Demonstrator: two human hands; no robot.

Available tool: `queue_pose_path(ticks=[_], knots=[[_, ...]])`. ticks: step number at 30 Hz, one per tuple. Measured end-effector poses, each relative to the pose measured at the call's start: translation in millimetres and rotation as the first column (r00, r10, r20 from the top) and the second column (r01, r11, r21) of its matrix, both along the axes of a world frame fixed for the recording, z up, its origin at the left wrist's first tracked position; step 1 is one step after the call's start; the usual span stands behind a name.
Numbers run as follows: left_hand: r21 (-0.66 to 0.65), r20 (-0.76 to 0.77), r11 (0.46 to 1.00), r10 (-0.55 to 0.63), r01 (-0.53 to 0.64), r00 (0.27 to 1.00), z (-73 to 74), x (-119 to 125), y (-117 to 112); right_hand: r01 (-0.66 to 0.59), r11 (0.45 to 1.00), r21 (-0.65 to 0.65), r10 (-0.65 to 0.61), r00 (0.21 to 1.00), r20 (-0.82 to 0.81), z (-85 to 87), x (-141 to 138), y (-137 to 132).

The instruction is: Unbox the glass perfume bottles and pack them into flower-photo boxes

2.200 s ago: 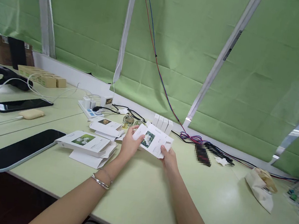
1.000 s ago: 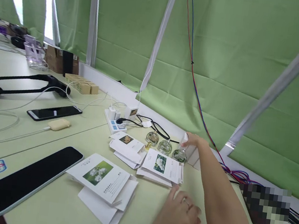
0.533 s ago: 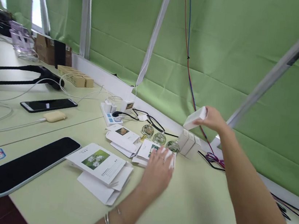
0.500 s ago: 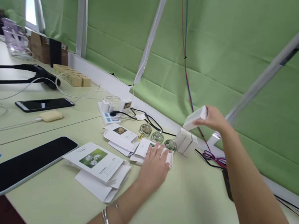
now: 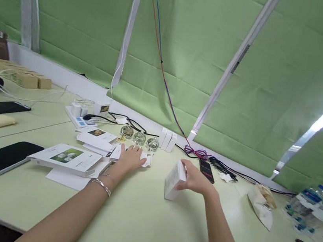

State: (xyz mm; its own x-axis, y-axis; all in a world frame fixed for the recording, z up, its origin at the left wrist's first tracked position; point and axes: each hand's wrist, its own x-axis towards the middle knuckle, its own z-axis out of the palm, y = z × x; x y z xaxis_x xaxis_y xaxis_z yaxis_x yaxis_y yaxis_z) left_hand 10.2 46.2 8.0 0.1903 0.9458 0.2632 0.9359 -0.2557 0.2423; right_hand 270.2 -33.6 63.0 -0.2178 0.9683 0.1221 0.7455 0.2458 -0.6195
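Observation:
My right hand point(image 5: 197, 178) grips a small white box point(image 5: 172, 184) by its upper part, thumb on the near side. The box stands roughly upright, at or just above the table top. My left hand point(image 5: 129, 159) lies spread over a flattened white carton point(image 5: 146, 160) by the wall. Behind its fingertips sit three round glass ornaments point(image 5: 139, 137) in a row. Several white boxes point(image 5: 167, 139) stand side by side to their right. Left of my left hand lie a flat carton with a brown flower picture point(image 5: 99, 138) and a larger one with white flowers point(image 5: 68, 160).
A power strip point(image 5: 78, 120) with chargers and cables lies back left. A black-screened phone point(image 5: 1, 161) rests on the left. Behind my right hand are another phone point(image 5: 207, 170) and tangled cables point(image 5: 222, 166). Water bottles point(image 5: 306, 207) and a beige pouch point(image 5: 261, 205) stand right.
My right hand has brought the white box down from above the standing boxes to the table area in front of them. My left hand stays on the carton. The view has turned right.

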Motion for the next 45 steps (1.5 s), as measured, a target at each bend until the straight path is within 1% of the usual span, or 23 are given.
queue_pose_path(ticks=[3, 7, 9, 11, 13, 19, 23, 25, 28, 31, 33, 34, 36, 38, 39, 40, 41, 42, 43, 45], knots=[[-0.028, -0.013, 1.0, -0.006, 0.006, 1.0, -3.2, 0, -6, -0.029, 1.0, 0.006, 0.03, 0.987, -0.157, -18.3, -5, -4], [-0.043, -0.009, 0.999, -0.029, 0.029, 1.0, -11.9, 2, -7, -0.045, 0.999, -0.008, 0.039, 0.926, -0.374, -42.7, -11, -1], [-0.055, -0.007, 0.997, -0.048, 0.048, 0.999, -14.8, 4, -8, -0.026, 1.0, 0.012, 0.029, 0.895, -0.445, -50.9, -15, 0], [-0.068, -0.011, 0.996, -0.066, 0.065, 0.998, -15.2, 6, -10, -0.009, 0.999, 0.044, 0.029, 0.875, -0.484, -55.1, -18, -1], [-0.066, -0.02, 0.995, -0.075, 0.073, 0.997, -13.1, 8, -11, 0.012, 0.997, 0.076, 0.027, 0.868, -0.497, -56.5, -21, -3], [0.008, -0.052, 0.997, -0.07, 0.07, 0.996, -4.4, 6, -11, 0.116, 0.978, 0.176, -0.014, 0.87, -0.493, -61.4, -23, -8], [0.081, -0.049, 0.994, -0.073, 0.077, 0.996, -4.7, 4, -7, 0.214, 0.939, 0.269, -0.056, 0.867, -0.495, -67.7, -27, -8], [0.121, -0.037, 0.99, -0.068, 0.072, 0.997, -4.6, 5, -4, 0.247, 0.923, 0.296, -0.074, 0.868, -0.492, -69.3, -30, -9], [0.167, -0.013, 0.983, -0.069, 0.07, 0.998, -1.7, 6, -4, 0.268, 0.917, 0.295, -0.108, 0.879, -0.465, -69.2, -33, -13], [0.209, 0.015, 0.974, -0.096, 0.091, 0.995, 4.2, 8, -8, 0.306, 0.905, 0.296, -0.161, 0.889, -0.428, -68.4, -32, -14], [0.235, 0.03, 0.965, -0.126, 0.115, 0.992, 8.4, 10, -13, 0.324, 0.902, 0.284, -0.171, 0.874, -0.455, -69.2, -29, -12], [0.254, 0.053, 0.956, -0.166, 0.147, 0.985, 9.9, 12, -16, 0.313, 0.914, 0.258, -0.146, 0.847, -0.511, -70.2, -27, -10], [0.291, 0.141, 0.92, -0.314, 0.263, 0.939, 10.9, 17, -23, 0.242, 0.952, 0.186, -0.061, 0.749, -0.66, -73.0, -23, -6], [0.302, 0.26, 0.857, -0.496, 0.418, 0.828, 8.5, 24, -32, 0.15, 0.979, 0.136, 0.008, 0.64, -0.768, -75.7, -20, -2], [0.29, 0.317, 0.825, -0.56, 0.485, 0.765, 6.2, 29, -35, 0.117, 0.986, 0.123, 0.026, 0.608, -0.793, -76.9, -20, -1], [0.264, 0.367, 0.805, -0.593, 0.531, 0.717, 3.3, 34, -39, 0.098, 0.989, 0.115, 0.035, 0.595, -0.803, -77.8, -21, 0], [0.236, 0.413, 0.795, -0.603, 0.559, 0.683, 0.1, 39, -42, 0.088, 0.99, 0.113, 0.039, 0.592, -0.805, -78.5, -22, 0], [0.215, 0.461, 0.796, -0.594, 0.566, 0.659, -3.4, 44, -44, 0.084, 0.99, 0.113, 0.044, 0.582, -0.812, -79.1, -24, 0], [0.206, 0.516, 0.806, -0.572, 0.555, 0.638, -6.7, 48, -45, 0.092, 0.989, 0.119, 0.046, 0.568, -0.821, -79.6, -27, 0], [0.217, 0.629, 0.835, -0.516, 0.505, 0.582, -12.6, 54, -45, 0.147, 0.978, 0.148, 0.046, 0.538, -0.842, -80.8, -34, 0]])
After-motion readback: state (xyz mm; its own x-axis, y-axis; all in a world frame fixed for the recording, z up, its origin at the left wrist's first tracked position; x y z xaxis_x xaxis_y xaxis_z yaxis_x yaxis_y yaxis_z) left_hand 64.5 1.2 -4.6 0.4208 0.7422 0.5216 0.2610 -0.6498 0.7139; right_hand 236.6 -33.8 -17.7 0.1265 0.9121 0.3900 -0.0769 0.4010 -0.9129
